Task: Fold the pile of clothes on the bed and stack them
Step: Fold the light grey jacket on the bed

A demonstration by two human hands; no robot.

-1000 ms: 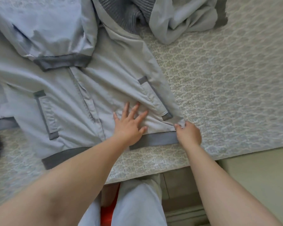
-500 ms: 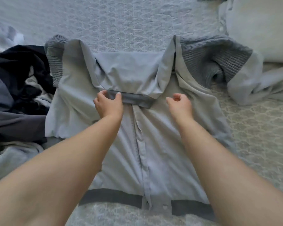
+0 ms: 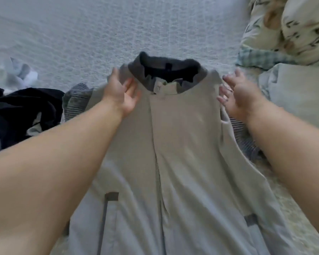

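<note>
At centre frame the left hand (image 3: 122,92) and right hand (image 3: 236,97) lie with loose, spread fingers at the shoulders of the pale jacket (image 3: 182,162), gripping nothing, seemingly squaring it flat on the bed (image 3: 81,34); unfolded dark clothes (image 3: 24,107) wait at left.

- The light is soft and even, like daylight, with a cool blue-grey tone.
- No glare shows, and shadows are weak.
- The left hand (image 3: 122,92) and the right hand (image 3: 237,96) are blurred by motion.
- The far right pillows (image 3: 291,28) are smeared and out of focus.
- The wide lens stretches the near forearms at the edges.
- The dark clothes (image 3: 24,107) at left lose detail.
</note>
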